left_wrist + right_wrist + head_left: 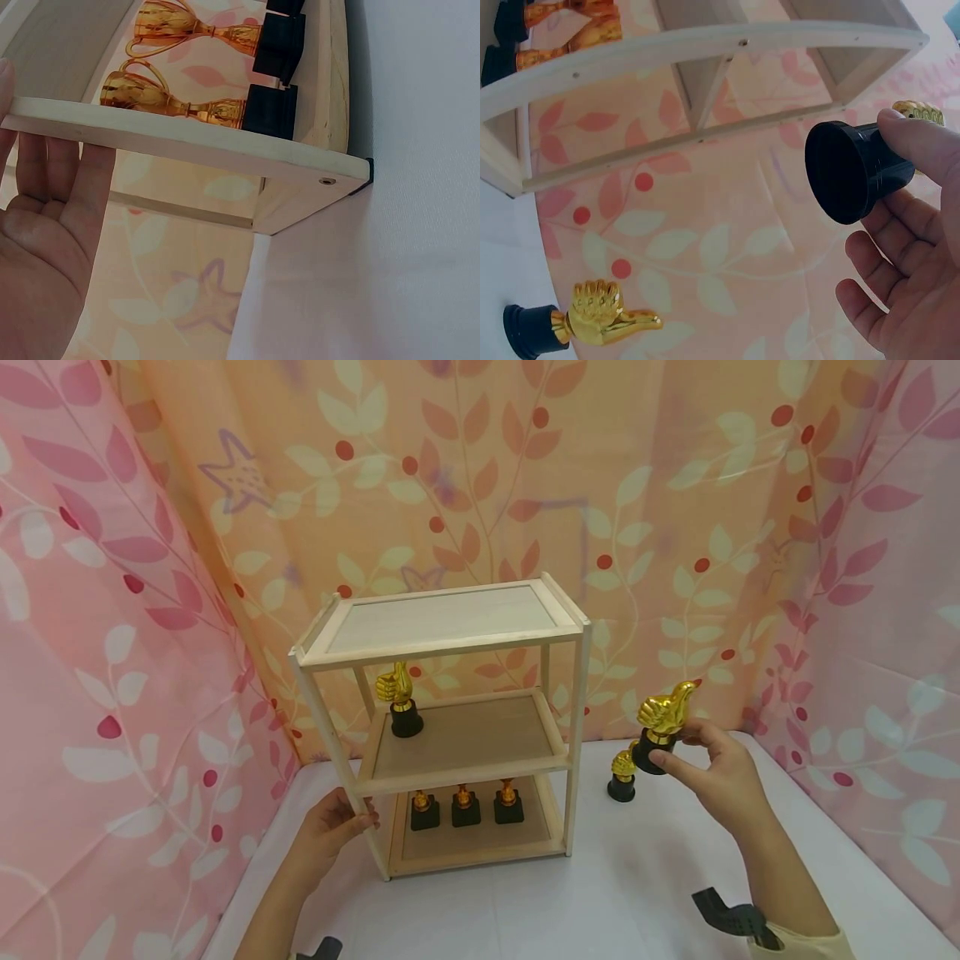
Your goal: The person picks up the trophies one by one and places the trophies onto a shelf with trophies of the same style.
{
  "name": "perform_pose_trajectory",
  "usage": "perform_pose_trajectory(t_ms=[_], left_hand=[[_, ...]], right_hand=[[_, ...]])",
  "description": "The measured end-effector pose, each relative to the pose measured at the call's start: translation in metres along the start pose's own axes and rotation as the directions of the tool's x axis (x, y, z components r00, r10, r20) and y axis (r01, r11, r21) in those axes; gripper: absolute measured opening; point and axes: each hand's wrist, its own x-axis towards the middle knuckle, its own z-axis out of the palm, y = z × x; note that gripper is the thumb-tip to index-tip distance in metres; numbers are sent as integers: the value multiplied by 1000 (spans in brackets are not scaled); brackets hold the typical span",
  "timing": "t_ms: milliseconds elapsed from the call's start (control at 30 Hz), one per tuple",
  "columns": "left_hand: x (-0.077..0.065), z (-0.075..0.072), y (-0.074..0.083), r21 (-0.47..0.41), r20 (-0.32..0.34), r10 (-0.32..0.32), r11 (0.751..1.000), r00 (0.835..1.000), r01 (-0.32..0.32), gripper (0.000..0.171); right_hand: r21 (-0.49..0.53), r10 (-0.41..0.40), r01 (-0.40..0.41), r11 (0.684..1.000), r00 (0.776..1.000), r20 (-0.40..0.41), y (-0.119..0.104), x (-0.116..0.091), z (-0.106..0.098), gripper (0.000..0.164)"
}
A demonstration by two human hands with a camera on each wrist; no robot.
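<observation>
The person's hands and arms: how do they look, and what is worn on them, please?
Both the left hand and right hand are bare, without gloves. A pale cream sleeve ends on the right forearm, beside a curved black strap-like piece; another dark piece shows by the left forearm.

Patterned curtains boxed the place in on three sides, as I saw it. Back curtain: peachy orange, coral and pale leaves on thin stems, red dots, soft vertical folds. Purple star outline on its upper left, other purple marks blurred. Left curtain: pink, white and deeper pink leaves, red berries. Right curtain: pink, similar print, slanted in toward the back. White cloth lay flat below, reaching the curtains' foot. Light was soft, shadows on the cloth faint, a pale sheen high on the back curtain's right.
</observation>
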Motion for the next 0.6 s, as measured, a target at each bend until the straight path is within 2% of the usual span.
perform_pose_trajectory(t_ms=[333, 600], left_hand=[[-1, 0, -2, 0, -5, 1, 1000, 1000, -1, 29], [0, 0, -1, 19, -5, -5, 1000, 1000, 5, 33]], right_hand=[[34, -80, 79, 996, 997, 3, -21, -12, 4, 44], [120, -192, 189, 975, 981, 14, -38, -22, 15, 44]])
